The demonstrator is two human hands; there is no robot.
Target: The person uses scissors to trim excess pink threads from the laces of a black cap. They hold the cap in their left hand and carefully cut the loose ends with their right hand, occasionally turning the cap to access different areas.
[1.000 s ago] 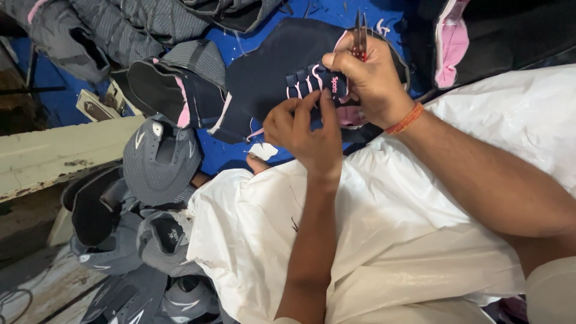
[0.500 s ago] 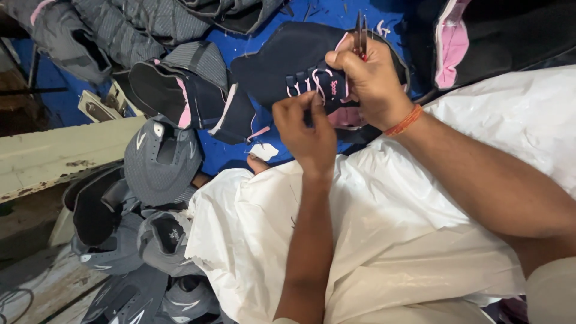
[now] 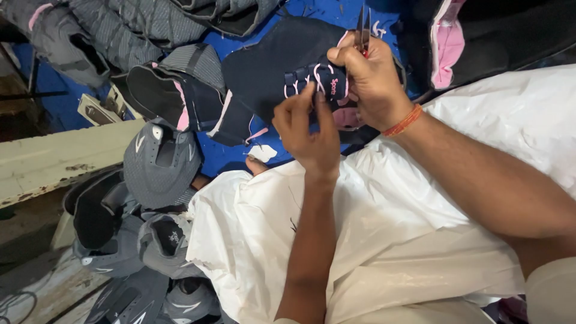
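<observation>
A navy shoe upper with pink laces and pink trim lies over blue cloth. My left hand pinches its laced front between thumb and fingers. My right hand, with an orange band at the wrist, grips the same upper from the right and also holds small scissors that point upward. Both forearms rest over a white plastic sheet on my lap.
Several grey shoe uppers are piled at the lower left, more dark and grey ones along the top. A black and pink upper lies beside the navy one. A pale wooden plank runs at the left.
My left hand has shifted slightly left and lower along the laced front of the upper. My right hand stays put with the scissors.
</observation>
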